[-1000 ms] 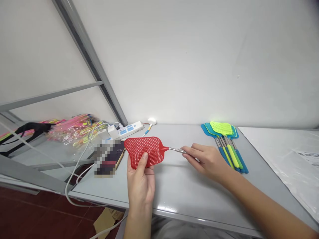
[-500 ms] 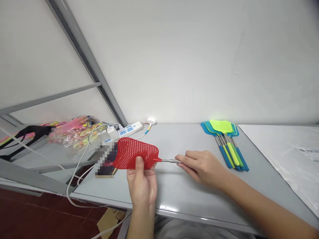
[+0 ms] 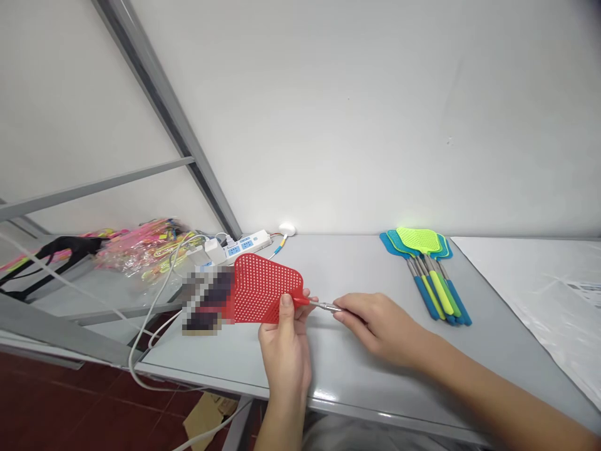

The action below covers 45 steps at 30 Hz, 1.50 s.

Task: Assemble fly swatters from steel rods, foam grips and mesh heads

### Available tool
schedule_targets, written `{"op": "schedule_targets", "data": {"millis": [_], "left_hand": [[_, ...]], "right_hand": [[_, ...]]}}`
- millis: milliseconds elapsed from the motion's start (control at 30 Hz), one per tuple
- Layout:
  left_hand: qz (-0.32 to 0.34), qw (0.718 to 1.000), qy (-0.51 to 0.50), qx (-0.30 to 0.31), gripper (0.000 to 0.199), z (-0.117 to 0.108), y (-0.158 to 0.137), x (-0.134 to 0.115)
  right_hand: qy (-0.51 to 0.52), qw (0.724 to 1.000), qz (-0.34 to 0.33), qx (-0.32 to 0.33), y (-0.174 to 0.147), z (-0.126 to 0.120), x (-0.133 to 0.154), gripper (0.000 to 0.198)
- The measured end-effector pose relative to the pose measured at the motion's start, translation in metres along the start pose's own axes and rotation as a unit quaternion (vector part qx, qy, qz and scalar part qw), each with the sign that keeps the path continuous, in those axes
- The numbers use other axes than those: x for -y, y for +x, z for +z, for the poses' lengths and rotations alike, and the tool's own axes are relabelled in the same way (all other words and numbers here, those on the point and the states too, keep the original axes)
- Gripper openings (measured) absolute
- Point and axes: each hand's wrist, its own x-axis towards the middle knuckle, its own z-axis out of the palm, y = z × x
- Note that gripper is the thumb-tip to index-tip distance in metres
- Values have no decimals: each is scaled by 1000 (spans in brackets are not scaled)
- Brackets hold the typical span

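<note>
A red fly swatter (image 3: 265, 288) with a perforated head and a thin metal shaft is held above the grey table. My left hand (image 3: 286, 341) grips the head near its neck, thumb on the front and fingers behind. My right hand (image 3: 375, 322) is closed around the metal shaft, and the rest of the handle is hidden inside it. A bundle of blue, green and yellow fly swatters (image 3: 434, 282) lies to the right, heads toward the wall.
A white power strip (image 3: 241, 248) with plugs and cables lies at the back left. Beyond the grey metal frame (image 3: 188, 141) are plastic-wrapped colourful items (image 3: 145, 247). White plastic sheeting (image 3: 530, 294) covers the table's right side. Cardboard (image 3: 204, 419) lies below.
My left hand has slid right along the swatter's head to its neck. The head has tilted a little and shifted right. My right hand stays on the shaft.
</note>
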Motion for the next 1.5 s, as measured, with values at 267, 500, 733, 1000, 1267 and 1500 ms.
{"op": "schedule_targets", "data": {"millis": [267,500,733,1000,1267,1500], "left_hand": [[18,999,-5,38,27,4,-13,-1],[29,994,-5,104,28,7,-22,-14],[-52,983,-22,173,35,6,-18,-20],[-159,977,-50,134,16,2,-15,2],[-115,986,31,113,27,-3,-14,13],[-110,988,23,110,31,-3,-17,11]], "right_hand": [[227,970,64,57,2,-11,16,27],[554,805,117,174,-2,-9,16,34],[655,701,164,230,-3,-2,20,36],[601,774,165,109,5,6,12,37],[168,981,81,-58,4,18,12,29],[188,979,66,-37,4,22,14,31]]}}
